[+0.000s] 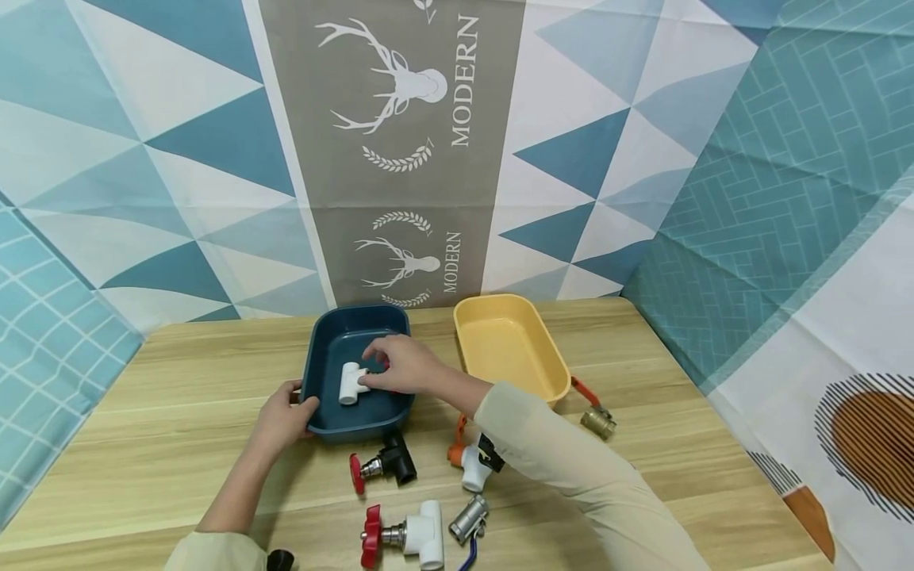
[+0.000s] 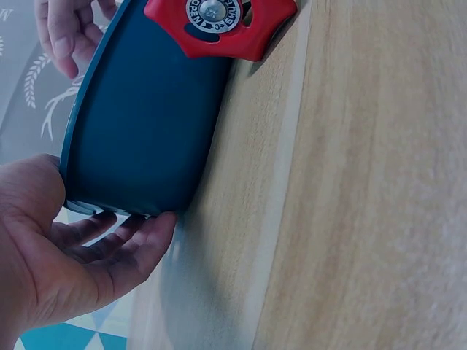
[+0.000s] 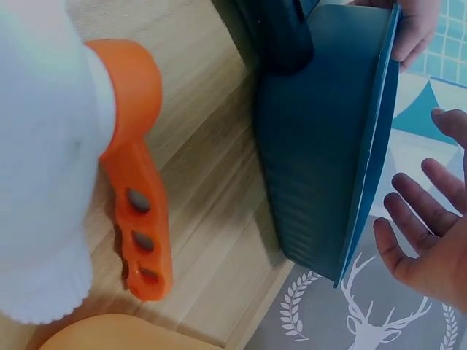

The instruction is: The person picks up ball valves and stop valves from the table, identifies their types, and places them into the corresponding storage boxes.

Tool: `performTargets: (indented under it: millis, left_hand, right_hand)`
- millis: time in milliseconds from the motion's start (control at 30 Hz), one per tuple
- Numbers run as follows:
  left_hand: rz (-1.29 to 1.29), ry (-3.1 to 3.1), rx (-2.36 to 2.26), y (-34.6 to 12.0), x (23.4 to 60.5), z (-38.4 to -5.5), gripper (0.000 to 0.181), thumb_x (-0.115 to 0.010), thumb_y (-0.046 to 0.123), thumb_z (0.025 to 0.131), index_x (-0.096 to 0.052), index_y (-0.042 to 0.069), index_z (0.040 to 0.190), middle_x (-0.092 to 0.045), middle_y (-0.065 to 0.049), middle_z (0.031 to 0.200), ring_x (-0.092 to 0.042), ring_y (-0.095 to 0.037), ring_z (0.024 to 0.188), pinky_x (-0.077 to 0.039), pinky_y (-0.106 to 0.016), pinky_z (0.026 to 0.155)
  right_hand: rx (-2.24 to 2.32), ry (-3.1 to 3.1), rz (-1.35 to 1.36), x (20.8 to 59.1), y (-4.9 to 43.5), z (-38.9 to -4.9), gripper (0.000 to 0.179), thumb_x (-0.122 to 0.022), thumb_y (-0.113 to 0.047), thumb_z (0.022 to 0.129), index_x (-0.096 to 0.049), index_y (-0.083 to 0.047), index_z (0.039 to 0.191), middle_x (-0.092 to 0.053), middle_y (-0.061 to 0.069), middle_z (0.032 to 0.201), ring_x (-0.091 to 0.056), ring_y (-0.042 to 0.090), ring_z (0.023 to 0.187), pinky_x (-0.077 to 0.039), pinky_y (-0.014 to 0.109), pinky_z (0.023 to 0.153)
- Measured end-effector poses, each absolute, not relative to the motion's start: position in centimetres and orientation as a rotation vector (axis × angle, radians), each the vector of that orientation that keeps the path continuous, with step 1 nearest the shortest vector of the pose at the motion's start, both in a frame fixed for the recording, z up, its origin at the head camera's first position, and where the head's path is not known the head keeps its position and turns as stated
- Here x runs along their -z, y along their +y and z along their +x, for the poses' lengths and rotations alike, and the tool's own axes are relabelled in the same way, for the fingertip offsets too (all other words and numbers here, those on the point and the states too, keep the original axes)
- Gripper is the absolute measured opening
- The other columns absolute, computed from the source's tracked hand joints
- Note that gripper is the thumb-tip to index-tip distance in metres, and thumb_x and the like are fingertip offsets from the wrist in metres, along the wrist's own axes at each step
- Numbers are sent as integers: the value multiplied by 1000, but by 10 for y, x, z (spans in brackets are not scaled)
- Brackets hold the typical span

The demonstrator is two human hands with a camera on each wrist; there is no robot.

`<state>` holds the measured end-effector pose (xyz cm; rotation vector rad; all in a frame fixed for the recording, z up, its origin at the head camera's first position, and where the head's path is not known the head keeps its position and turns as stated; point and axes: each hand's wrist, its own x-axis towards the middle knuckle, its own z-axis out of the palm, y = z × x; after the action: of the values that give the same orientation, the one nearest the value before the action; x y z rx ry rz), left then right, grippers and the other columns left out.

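Note:
A dark blue tray (image 1: 360,342) stands on the wooden table. My left hand (image 1: 281,420) grips its left side, thumb over the rim and fingers against the outer wall (image 2: 139,131). Inside the tray lies a white tee-shaped valve (image 1: 350,384), with bits of red showing beside it, partly hidden by my right hand. That right hand (image 1: 405,366) hovers over the tray beside the white valve. In the right wrist view its fingers (image 3: 408,219) are spread apart beside the tray's rim, with nothing between them.
A yellow tray (image 1: 507,341) stands to the right, beside a brass valve with a red lever (image 1: 598,422). Nearer lie a black valve (image 1: 397,460), an orange-handled white valve (image 1: 474,469), a red-handled white valve (image 1: 428,533) and a metal valve with a blue handle (image 1: 468,519).

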<state>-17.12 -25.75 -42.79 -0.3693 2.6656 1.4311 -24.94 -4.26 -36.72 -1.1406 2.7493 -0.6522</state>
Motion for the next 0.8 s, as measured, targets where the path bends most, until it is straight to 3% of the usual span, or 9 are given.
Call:
performTargets:
  millis: [467, 800]
  left_hand:
    - [-361, 2663, -1432, -256, 425, -169, 56, -42, 19, 94, -26, -11, 139, -41, -36, 127, -61, -29, 88, -58, -32, 65]
    - [-354, 2663, -1428, -256, 424, -170, 56, -42, 18, 94, -26, -11, 139, -41, -35, 126, -60, -31, 90, -58, -32, 66]
  right_hand:
    - [739, 2719, -1101, 366, -27, -244, 44, -68, -38, 83, -61, -14, 119, -65, 0, 97, -54, 6, 78, -44, 13, 64]
    - [778, 2662, -1140, 365, -19, -234, 45, -68, -36, 83, -59, -14, 121, -66, 4, 109, -59, 18, 100, -47, 16, 78]
